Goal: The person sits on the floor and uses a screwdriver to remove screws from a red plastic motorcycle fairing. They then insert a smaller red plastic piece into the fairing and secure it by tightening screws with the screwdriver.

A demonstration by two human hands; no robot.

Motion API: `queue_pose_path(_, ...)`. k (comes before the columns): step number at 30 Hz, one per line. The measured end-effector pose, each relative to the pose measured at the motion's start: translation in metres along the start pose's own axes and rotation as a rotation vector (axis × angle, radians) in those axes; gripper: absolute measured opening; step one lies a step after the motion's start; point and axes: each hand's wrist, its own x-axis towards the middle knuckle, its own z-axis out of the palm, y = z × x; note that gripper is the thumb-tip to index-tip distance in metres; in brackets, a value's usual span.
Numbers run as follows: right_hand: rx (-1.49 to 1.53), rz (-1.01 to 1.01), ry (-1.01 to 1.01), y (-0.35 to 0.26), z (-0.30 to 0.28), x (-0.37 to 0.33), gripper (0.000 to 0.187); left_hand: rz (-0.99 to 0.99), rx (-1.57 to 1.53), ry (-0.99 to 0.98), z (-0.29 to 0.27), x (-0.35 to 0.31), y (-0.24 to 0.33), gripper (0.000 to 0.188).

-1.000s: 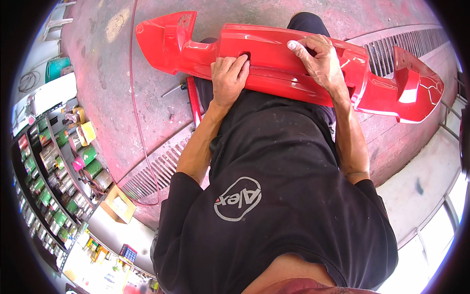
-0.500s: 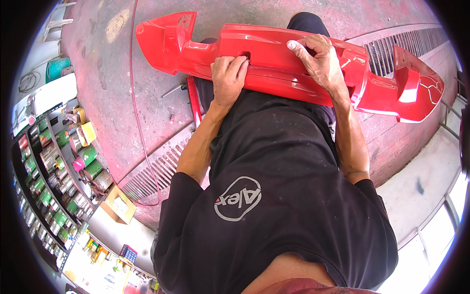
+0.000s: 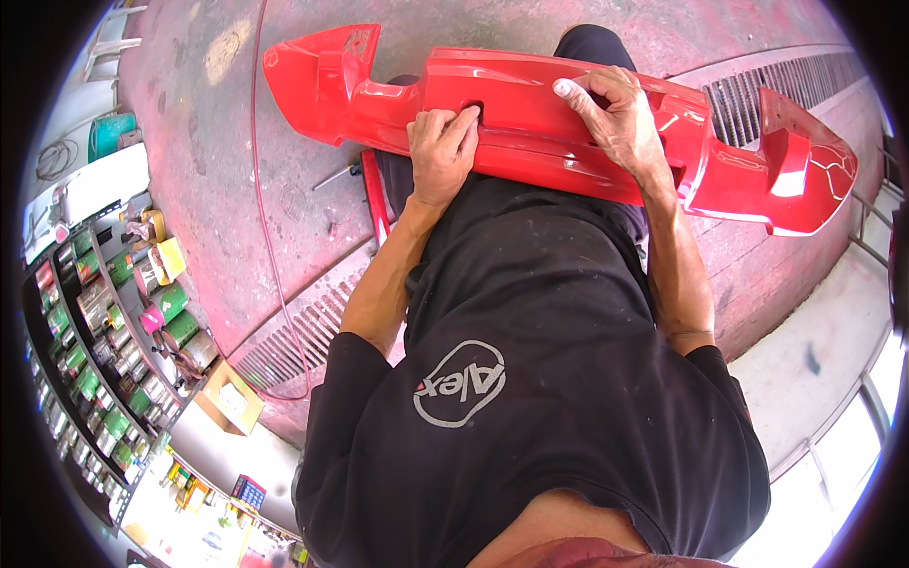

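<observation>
A long, glossy red bumper [image 3: 530, 99] with flared ends lies across my lap. My left hand [image 3: 441, 156] is closed on it, left of its middle, with fingers bent and the thumb tip at the edge of a small dark opening [image 3: 476, 111]. My right hand [image 3: 620, 123] grips the bumper farther right. Its fingers curl at a second opening, partly hidden by the hand, and its pale-tipped thumb points left over the red surface. The fingertips of both hands are out of sight.
Slotted drain grates [image 3: 301, 333] cross the stained floor [image 3: 204, 156]. A thin red hose [image 3: 260, 189] runs down on the left, past a screwdriver-like tool [image 3: 336, 176] and a red bar [image 3: 375, 199]. Shelves of cans [image 3: 104, 369] and an open cardboard box [image 3: 230, 398] stand at lower left.
</observation>
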Motion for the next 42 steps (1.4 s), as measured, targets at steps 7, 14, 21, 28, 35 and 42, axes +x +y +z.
queue_pose_path(7, -0.013, 0.013, -0.02, 0.0006, -0.0014, -0.0007, 0.048, -0.018, 0.004, -0.008, -0.002, 0.0021, 0.0042, 0.03)
queue_pose_path(14, 0.006, 0.002, -0.011, -0.0007, -0.0009, -0.0003, 0.046, -0.04, -0.001, -0.002, 0.0016, -0.0006, 0.0001, 0.026)
queue_pose_path(21, -0.006, -0.009, -0.014, -0.0006, -0.0018, -0.0008, 0.045, -0.028, -0.004, -0.004, -0.0025, -0.0009, 0.0028, 0.023)
queue_pose_path(28, 0.009, -0.004, -0.006, -0.0019, -0.002, -0.0011, 0.044, -0.033, 0.0, -0.025, -0.0053, 0.0001, 0.0036, 0.023)
queue_pose_path(35, -0.006, 0.005, -0.023, -0.0003, -0.0021, -0.0008, 0.044, -0.02, 0.012, -0.029, -0.0058, 0.0021, 0.002, 0.024)
queue_pose_path(42, -0.003, -0.008, -0.021, -0.002, -0.0029, -0.001, 0.044, -0.044, 0.01, 0.02, -0.0023, -0.0025, 0.0004, 0.025)
